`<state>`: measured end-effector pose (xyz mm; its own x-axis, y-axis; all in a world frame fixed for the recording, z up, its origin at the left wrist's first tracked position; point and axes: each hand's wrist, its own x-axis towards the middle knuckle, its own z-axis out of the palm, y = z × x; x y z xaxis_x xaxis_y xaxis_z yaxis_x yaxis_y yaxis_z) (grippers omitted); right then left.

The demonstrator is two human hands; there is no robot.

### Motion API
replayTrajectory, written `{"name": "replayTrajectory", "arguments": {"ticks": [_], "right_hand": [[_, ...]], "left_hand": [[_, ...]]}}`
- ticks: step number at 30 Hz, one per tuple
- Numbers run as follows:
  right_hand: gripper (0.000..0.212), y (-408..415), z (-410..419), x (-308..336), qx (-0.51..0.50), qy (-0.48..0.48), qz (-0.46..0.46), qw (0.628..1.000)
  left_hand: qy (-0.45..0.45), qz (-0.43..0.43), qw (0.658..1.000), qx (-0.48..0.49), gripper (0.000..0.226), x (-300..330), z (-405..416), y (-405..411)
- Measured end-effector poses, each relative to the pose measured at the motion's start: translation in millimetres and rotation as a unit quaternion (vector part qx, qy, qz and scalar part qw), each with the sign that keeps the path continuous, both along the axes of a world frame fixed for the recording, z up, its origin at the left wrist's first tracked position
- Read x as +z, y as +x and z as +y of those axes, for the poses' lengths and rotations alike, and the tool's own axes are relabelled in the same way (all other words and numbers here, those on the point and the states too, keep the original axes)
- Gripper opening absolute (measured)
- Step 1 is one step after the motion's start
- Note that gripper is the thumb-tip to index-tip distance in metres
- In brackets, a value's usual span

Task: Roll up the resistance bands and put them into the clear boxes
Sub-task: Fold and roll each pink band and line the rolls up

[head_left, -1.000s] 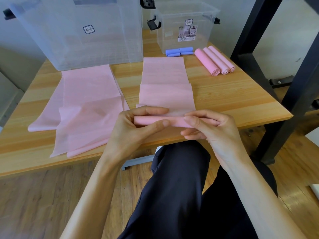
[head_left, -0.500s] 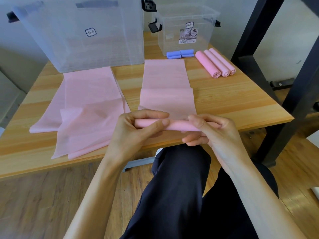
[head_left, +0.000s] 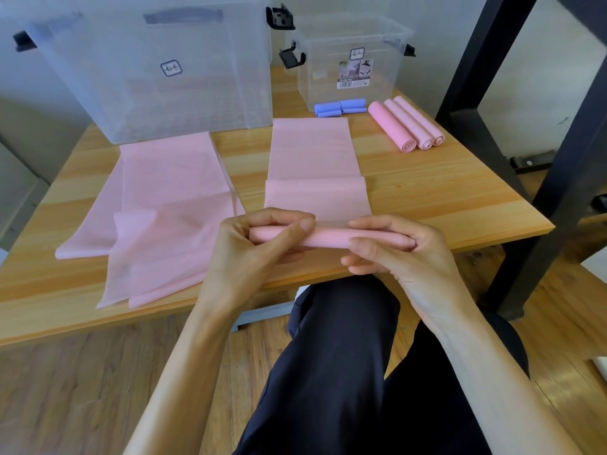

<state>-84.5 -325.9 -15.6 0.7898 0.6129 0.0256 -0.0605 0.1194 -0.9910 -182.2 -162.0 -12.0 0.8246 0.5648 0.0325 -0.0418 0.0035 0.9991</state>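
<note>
A pink resistance band [head_left: 315, 165] lies flat along the middle of the wooden table, its near end wound into a tight roll [head_left: 328, 238] at the front edge. My left hand [head_left: 249, 254] grips the roll's left end, thumb on top. My right hand [head_left: 404, 254] grips the right end with curled fingers. Several more flat pink bands [head_left: 164, 205] lie spread at the left. Three finished pink rolls [head_left: 407, 126] and small blue rolls [head_left: 340, 107] lie at the back right. A large clear box [head_left: 157, 77] and a small clear box [head_left: 351, 60] stand at the back.
A black metal frame [head_left: 492, 70] rises by the table's right side. My dark-trousered legs [head_left: 345, 372] are under the front edge, above a wooden floor. Bare tabletop [head_left: 443, 192] shows right of the band.
The roll has turned a little further up the band, and my thumbs and fingers have shifted round it. The flat stretch between roll and fold looks slightly shorter.
</note>
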Motion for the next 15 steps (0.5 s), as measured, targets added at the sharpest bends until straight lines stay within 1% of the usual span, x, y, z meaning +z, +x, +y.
{"name": "replayTrajectory", "arguments": {"ticks": [3, 5, 10, 13, 15], "right_hand": [[0.019, 0.3, -0.5, 0.3, -0.024, 0.003, -0.011, 1.000], [0.020, -0.3, -0.4, 0.1, -0.036, 0.000, -0.003, 0.999], [0.027, -0.4, 0.4, 0.5, -0.014, 0.007, 0.012, 1.000], [0.021, 0.1, 0.1, 0.4, -0.026, 0.015, -0.001, 1.000], [0.020, 0.5, 0.0, -0.2, -0.039, 0.013, 0.000, 0.999]], "left_hand": [[0.021, 0.003, 0.999, -0.027, 0.022, 0.6, 1.3, -1.9], [0.036, -0.001, 0.999, -0.034, 0.023, 0.0, 0.7, -1.9], [-0.003, -0.008, 1.000, -0.008, 0.015, 0.4, -2.3, 0.5], [-0.003, -0.001, 1.000, -0.028, 0.020, 0.1, -0.8, -1.0], [0.022, 0.000, 0.999, -0.047, 0.027, 0.2, -0.5, -1.9]]}}
